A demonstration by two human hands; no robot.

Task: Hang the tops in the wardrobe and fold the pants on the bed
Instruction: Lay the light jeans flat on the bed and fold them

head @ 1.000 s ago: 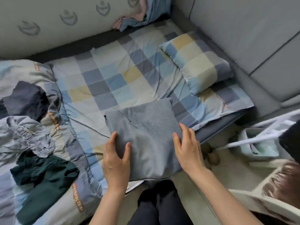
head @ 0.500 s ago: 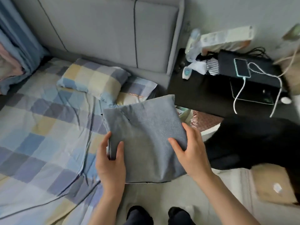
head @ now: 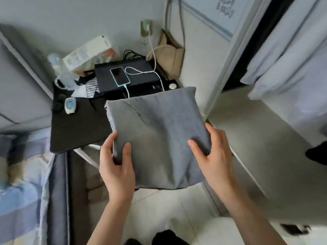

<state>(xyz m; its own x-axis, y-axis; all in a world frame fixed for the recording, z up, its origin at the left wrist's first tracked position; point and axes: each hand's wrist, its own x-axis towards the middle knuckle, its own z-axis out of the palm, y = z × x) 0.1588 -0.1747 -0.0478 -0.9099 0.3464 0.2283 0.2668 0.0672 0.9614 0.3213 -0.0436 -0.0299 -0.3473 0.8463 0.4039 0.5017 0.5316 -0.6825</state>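
A folded square of grey pants (head: 155, 131) hangs in the air in front of me, above the floor beside the bed. My left hand (head: 115, 165) grips its left edge, thumb on top and fingers under the fold. My right hand (head: 214, 156) grips the right edge the same way. The bed (head: 19, 191) with its blue checked sheet shows only at the lower left. At the upper right a pale curtain (head: 290, 55) hangs over a dark opening.
A black bedside table (head: 76, 128) stands just beyond the pants, with a black box, a charging phone (head: 120, 76), a bottle and a carton on it. A beige bag (head: 169, 57) hangs on the wall. A pale flat surface (head: 261, 138) lies to the right.
I have lifted the folded pants off the bed and turned right with them; the view swung from the bed and pillow to the bedside table and the curtain.
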